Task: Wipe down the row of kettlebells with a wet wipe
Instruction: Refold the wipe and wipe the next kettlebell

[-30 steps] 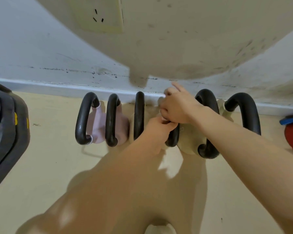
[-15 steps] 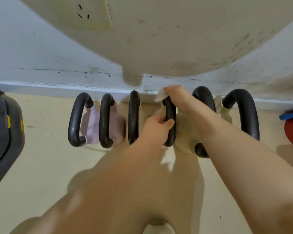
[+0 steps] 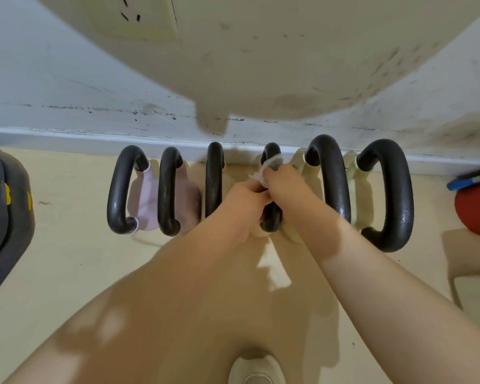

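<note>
Several kettlebells with black handles stand in a row along the white baseboard. The two on the left have pink bodies (image 3: 147,198); the others are cream. My right hand (image 3: 284,187) is wrapped around the handle of the fourth kettlebell (image 3: 272,220) and presses a thin white wet wipe (image 3: 269,167) against it. My left hand (image 3: 244,203) grips the same handle just left of the right hand. The third handle (image 3: 214,178) stands beside my left hand, and the two thicker handles (image 3: 333,178) (image 3: 394,195) are to the right.
A large black weight (image 3: 3,217) sits on the floor at the far left. A red object with a blue strip (image 3: 474,206) lies at the far right. The wall (image 3: 67,87) runs behind the row, with a socket plate (image 3: 139,15) above. My shoe (image 3: 255,370) shows at the bottom.
My right hand slid from the far end of the fourth handle back toward me with the wipe. My left hand kept its grip on that handle.
</note>
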